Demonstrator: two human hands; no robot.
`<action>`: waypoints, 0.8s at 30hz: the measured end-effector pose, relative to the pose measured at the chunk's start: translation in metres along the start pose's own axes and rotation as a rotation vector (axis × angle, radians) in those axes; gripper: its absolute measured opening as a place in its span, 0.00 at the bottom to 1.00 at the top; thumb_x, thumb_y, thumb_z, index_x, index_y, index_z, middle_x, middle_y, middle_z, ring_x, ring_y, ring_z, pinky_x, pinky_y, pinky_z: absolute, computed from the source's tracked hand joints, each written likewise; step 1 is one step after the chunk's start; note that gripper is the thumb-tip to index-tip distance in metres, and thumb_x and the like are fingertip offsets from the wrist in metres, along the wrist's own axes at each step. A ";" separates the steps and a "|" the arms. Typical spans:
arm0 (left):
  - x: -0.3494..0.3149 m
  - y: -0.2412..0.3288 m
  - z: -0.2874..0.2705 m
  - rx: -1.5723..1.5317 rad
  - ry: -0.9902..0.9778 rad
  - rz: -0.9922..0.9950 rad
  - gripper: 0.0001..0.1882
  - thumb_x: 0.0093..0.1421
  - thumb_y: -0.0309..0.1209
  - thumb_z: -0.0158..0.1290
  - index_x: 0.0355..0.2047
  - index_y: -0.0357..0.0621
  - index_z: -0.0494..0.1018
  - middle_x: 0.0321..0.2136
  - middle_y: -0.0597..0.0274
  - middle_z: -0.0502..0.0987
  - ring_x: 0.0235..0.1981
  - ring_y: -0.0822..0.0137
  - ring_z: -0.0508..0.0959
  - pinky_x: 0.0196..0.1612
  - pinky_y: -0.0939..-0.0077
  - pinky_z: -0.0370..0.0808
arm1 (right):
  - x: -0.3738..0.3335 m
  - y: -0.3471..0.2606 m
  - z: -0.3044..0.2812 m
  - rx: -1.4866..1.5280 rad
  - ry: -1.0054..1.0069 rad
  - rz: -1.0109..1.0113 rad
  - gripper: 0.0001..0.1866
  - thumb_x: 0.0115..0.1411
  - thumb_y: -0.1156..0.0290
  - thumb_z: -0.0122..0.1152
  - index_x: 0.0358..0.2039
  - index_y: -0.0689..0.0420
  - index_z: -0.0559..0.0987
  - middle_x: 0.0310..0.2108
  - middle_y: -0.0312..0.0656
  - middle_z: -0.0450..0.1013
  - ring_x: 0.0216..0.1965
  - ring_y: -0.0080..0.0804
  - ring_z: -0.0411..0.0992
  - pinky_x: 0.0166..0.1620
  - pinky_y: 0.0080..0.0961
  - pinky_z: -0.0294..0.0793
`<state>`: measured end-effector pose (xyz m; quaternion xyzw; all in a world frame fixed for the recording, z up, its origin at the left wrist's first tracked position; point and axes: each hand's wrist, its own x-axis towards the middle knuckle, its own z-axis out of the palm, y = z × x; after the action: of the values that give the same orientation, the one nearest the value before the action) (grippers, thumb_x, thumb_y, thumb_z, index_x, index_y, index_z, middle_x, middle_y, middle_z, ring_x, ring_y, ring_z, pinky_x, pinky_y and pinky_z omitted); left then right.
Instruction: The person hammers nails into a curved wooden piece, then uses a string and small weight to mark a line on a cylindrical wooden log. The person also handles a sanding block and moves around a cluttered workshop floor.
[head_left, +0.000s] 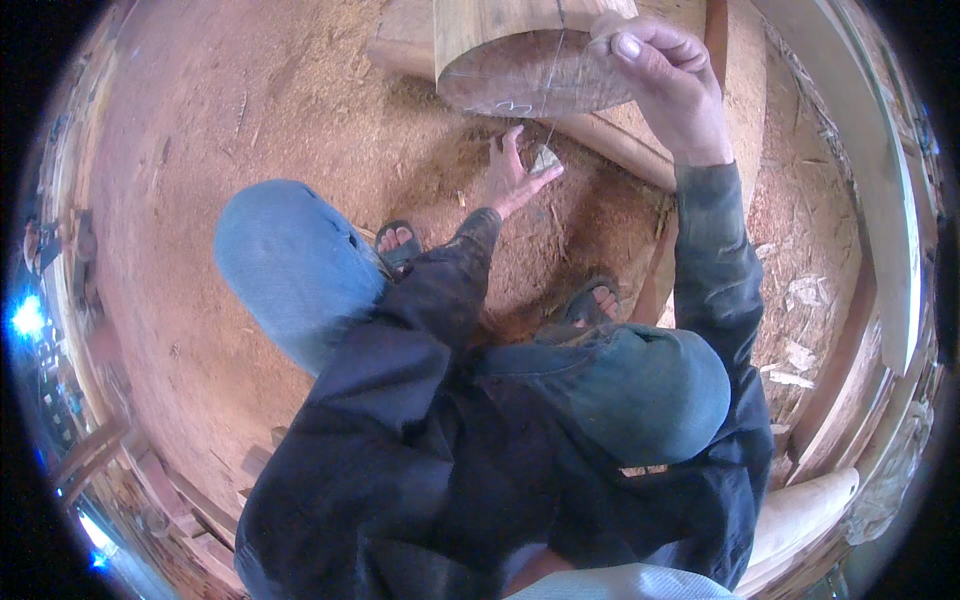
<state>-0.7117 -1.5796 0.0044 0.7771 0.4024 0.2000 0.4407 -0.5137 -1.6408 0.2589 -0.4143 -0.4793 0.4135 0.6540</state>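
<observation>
My right hand (pixel 685 95) is raised at the upper right edge of a thick log (pixel 535 75), fingers pinched together on a thin string (pixel 552 75). The string hangs across the log's cut end face, which bears drawn lines and a pale mark. At its lower end is a small pale weight (pixel 545 160), below the log. My left hand (pixel 510 180) is beside this weight, its fingers and thumb spread apart around it. Whether the left fingers touch the weight I cannot tell.
The log rests on wooden beams (pixel 615 148). Sawdust and wood chips cover the ground (pixel 330 120). My sandaled feet (pixel 397 243) stand between the knees and log. Long boards (pixel 895 220) line the right side; more timber (pixel 160 470) lies at the left edge.
</observation>
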 end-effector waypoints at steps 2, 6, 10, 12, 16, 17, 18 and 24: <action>0.002 0.008 0.014 -0.046 -0.029 0.017 0.53 0.51 0.55 0.71 0.68 0.46 0.57 0.60 0.38 0.66 0.61 0.43 0.71 0.61 0.50 0.71 | -0.006 -0.006 -0.010 -0.043 0.016 0.055 0.09 0.67 0.71 0.64 0.43 0.61 0.85 0.44 0.42 0.82 0.48 0.31 0.78 0.56 0.30 0.76; 0.014 -0.023 0.027 -0.041 0.055 0.060 0.38 0.56 0.48 0.68 0.61 0.44 0.69 0.52 0.48 0.78 0.53 0.49 0.78 0.56 0.55 0.75 | -0.003 -0.027 0.005 0.011 -0.026 0.111 0.07 0.65 0.69 0.66 0.35 0.60 0.85 0.34 0.34 0.77 0.38 0.23 0.74 0.43 0.25 0.75; 0.021 -0.021 0.037 0.136 0.002 -0.082 0.23 0.59 0.42 0.65 0.52 0.48 0.75 0.43 0.50 0.81 0.48 0.49 0.79 0.58 0.53 0.71 | 0.001 -0.047 -0.015 -0.156 -0.194 0.152 0.04 0.65 0.73 0.65 0.34 0.58 0.85 0.32 0.34 0.78 0.39 0.25 0.73 0.47 0.28 0.72; 0.020 -0.021 0.030 0.149 0.174 0.134 0.20 0.60 0.42 0.64 0.50 0.50 0.75 0.39 0.51 0.82 0.43 0.47 0.80 0.56 0.50 0.72 | 0.014 -0.062 -0.019 -0.269 -0.312 0.065 0.03 0.64 0.73 0.66 0.34 0.57 0.85 0.31 0.33 0.80 0.38 0.28 0.72 0.49 0.32 0.71; 0.000 0.039 0.024 -0.045 -0.206 -0.063 0.19 0.61 0.40 0.64 0.49 0.48 0.75 0.42 0.52 0.81 0.42 0.50 0.81 0.48 0.57 0.76 | 0.015 -0.102 -0.047 -0.331 -0.368 0.212 0.04 0.63 0.72 0.68 0.34 0.58 0.86 0.32 0.35 0.80 0.39 0.31 0.72 0.48 0.34 0.70; -0.008 0.031 0.010 -0.127 -0.255 -0.095 0.19 0.61 0.39 0.64 0.49 0.48 0.74 0.42 0.51 0.81 0.42 0.50 0.81 0.48 0.57 0.76 | 0.027 -0.112 -0.043 -0.306 -0.379 0.232 0.04 0.63 0.72 0.69 0.35 0.58 0.86 0.32 0.36 0.80 0.39 0.31 0.71 0.47 0.34 0.70; -0.017 0.018 -0.005 -0.201 -0.287 -0.130 0.19 0.61 0.38 0.64 0.49 0.47 0.74 0.43 0.51 0.81 0.42 0.51 0.81 0.47 0.58 0.77 | 0.044 -0.126 -0.035 -0.213 -0.359 0.257 0.04 0.63 0.72 0.69 0.35 0.58 0.86 0.32 0.36 0.79 0.39 0.31 0.71 0.47 0.33 0.70; -0.040 0.127 -0.086 0.111 -0.630 -0.180 0.20 0.60 0.35 0.63 0.52 0.48 0.75 0.38 0.49 0.83 0.41 0.52 0.84 0.44 0.57 0.79 | 0.065 -0.203 -0.039 0.105 -0.028 0.541 0.07 0.61 0.71 0.71 0.33 0.62 0.87 0.30 0.36 0.78 0.40 0.28 0.69 0.50 0.32 0.69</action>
<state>-0.7355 -1.6035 0.1596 0.7847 0.3239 -0.1121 0.5165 -0.4342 -1.6497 0.4606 -0.4870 -0.3382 0.6031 0.5336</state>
